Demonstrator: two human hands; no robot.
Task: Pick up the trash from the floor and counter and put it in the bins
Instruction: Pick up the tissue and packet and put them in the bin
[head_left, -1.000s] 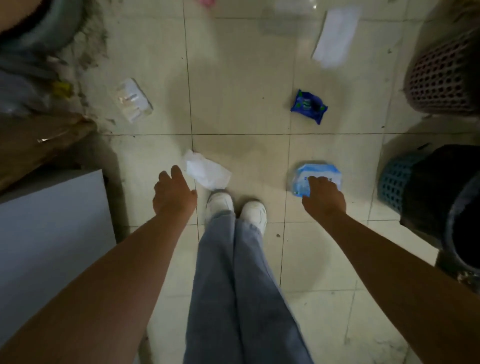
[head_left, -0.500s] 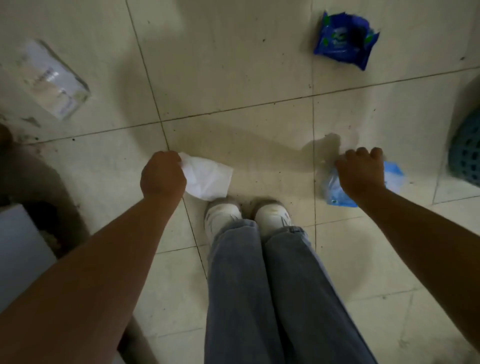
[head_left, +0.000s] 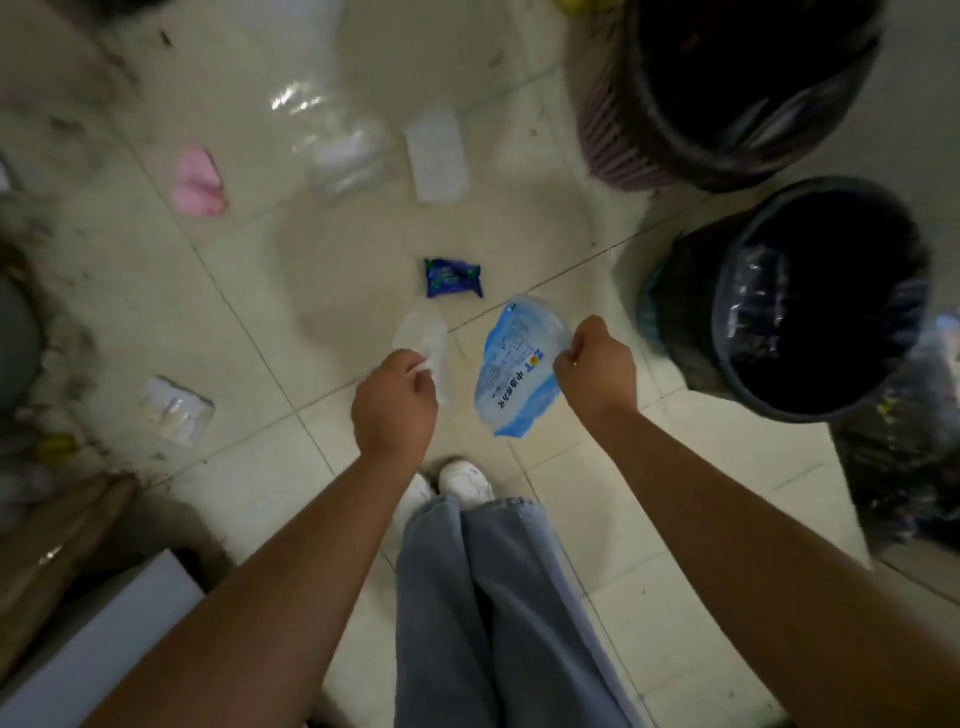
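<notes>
While my left hand (head_left: 395, 402) pinched a white tissue (head_left: 423, 338) and my right hand (head_left: 595, 371) gripped a blue-and-white plastic pouch (head_left: 514, 374) by its edge, I held both up beside the black-lined bin (head_left: 810, 301) on my right, ready for dropping in.

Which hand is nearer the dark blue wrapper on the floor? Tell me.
Left. The left hand sits just below-left of the dark blue wrapper; the right hand is farther off, to its lower right.
</notes>
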